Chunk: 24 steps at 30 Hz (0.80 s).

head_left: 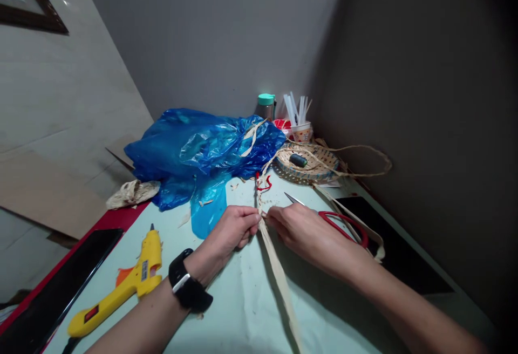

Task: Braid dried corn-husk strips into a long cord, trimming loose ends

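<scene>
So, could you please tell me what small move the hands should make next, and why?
Probably one more twist of the pale strip where the left hand and right hand pinch it: beyond them it looks like a narrow twisted cord, while nearer the wearer it runs wider and looser.

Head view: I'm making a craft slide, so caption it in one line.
Left hand and right hand pinch a pale strip, with a yellow glue gun and red-handled scissors nearby.
</scene>
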Motion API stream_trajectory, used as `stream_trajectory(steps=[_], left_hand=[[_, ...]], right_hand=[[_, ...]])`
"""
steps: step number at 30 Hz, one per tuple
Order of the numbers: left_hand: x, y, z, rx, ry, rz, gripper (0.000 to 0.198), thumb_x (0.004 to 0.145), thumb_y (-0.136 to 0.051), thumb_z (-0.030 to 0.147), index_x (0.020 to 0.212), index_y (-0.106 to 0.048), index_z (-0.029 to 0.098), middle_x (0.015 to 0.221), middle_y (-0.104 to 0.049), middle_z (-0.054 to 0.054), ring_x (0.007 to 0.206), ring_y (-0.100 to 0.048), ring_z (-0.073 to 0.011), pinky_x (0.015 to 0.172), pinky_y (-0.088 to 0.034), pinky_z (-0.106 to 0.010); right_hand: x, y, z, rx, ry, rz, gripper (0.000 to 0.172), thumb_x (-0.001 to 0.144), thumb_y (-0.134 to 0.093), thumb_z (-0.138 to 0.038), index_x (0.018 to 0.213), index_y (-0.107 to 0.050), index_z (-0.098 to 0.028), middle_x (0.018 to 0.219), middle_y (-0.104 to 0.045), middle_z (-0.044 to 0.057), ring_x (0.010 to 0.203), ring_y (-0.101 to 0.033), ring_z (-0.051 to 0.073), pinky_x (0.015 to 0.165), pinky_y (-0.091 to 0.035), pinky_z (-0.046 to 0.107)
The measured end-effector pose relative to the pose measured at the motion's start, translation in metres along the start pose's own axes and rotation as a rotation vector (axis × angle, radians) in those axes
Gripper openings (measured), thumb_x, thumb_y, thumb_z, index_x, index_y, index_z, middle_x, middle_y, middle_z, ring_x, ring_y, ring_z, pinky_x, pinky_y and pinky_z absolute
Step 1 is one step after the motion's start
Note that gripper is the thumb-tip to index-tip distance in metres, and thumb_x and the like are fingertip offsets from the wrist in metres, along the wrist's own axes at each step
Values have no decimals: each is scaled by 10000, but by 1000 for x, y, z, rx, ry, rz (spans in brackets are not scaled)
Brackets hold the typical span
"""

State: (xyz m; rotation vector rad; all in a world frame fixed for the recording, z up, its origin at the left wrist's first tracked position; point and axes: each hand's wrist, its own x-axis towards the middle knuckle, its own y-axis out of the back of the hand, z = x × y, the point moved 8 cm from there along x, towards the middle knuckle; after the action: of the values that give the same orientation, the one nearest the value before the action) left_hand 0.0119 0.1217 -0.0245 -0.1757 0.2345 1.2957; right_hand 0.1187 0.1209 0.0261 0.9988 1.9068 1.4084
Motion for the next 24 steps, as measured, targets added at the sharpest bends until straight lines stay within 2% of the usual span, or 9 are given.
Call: stream_trajectory(steps=[5, 8, 12, 15, 17, 19, 20, 22, 24], left_hand=[[-2, 2, -2, 78, -26, 73, 252, 779, -538, 272, 570, -549, 131, 420, -298, 70, 390, -187, -46, 416, -91, -248], [-5, 2, 0, -11, -14, 65, 223, 767, -564, 297, 611, -557, 138, 391, -283, 83, 384, -181, -47, 428, -91, -241], [-9, 0, 7, -121, -49, 7, 220, 775, -589, 323, 721, -616, 111, 465, -391, 56, 419, -230, -43, 452, -127, -228], [-8, 0, 2, -189, -10, -20, 194, 730, -655, 299, 732, -600, 112, 547, -380, 61, 440, -191, -30, 452, -92, -227], [-7, -2, -1, -207, 10, -62, 185, 729, -657, 285, 734, -587, 115, 580, -393, 53, 446, -178, -26, 452, -73, -228], [-7, -6, -1, -203, 5, -117, 188, 755, -634, 290, 760, -591, 107, 641, -456, 23, 451, -178, -20, 452, -65, -228], [-8, -8, 0, -201, -5, -138, 190, 771, -619, 291, 777, -591, 103, 676, -486, 5, 454, -181, -18, 452, -65, -227], [-9, -10, 3, -204, -21, -157, 183, 785, -598, 282, 795, -577, 101, 698, -511, -10, 454, -194, -15, 450, -71, -224], [-10, -10, 5, -212, -34, -143, 165, 775, -600, 261, 829, -552, 113, 674, -512, 1, 447, -213, -17, 446, -80, -218]], right_hand=[[-6, 6, -12, -79, -52, -18, 220, 859, -437, -161, 683, -570, -163, 555, -552, 55, 434, -370, 102, 479, -170, 290], [-11, -7, -32, -104, 10, -58, 154, 831, -468, -137, 783, -614, -145, 564, -568, 65, 465, -466, 128, 488, -214, 286], [-14, -18, -48, -108, 102, -53, 188, 827, -485, -149, 945, -626, -113, 682, -638, 102, 548, -549, 171, 506, -242, 286], [-9, -5, -33, 73, 65, -22, 257, 911, -438, -304, 832, -637, -162, 671, -643, 73, 543, -540, 159, 511, -254, 273], [-3, 15, -9, 233, -50, 123, 357, 936, -401, -383, 734, -609, -175, 666, -632, 53, 576, -540, 152, 542, -293, 259], [1, 28, 10, 384, -105, 257, 327, 947, -385, -358, 782, -597, -172, 750, -647, 47, 669, -563, 157, 607, -342, 251], [4, 26, 14, 469, -79, 248, 293, 945, -389, -338, 823, -597, -170, 795, -652, 45, 717, -572, 159, 639, -361, 248], [12, 8, 11, 647, 3, 115, 243, 934, -409, -321, 867, -586, -168, 826, -649, 37, 764, -580, 156, 678, -389, 242], [15, -14, 5, 778, 22, -12, 231, 931, -407, -325, 844, -550, -166, 755, -623, 20, 703, -579, 142, 656, -404, 235]])
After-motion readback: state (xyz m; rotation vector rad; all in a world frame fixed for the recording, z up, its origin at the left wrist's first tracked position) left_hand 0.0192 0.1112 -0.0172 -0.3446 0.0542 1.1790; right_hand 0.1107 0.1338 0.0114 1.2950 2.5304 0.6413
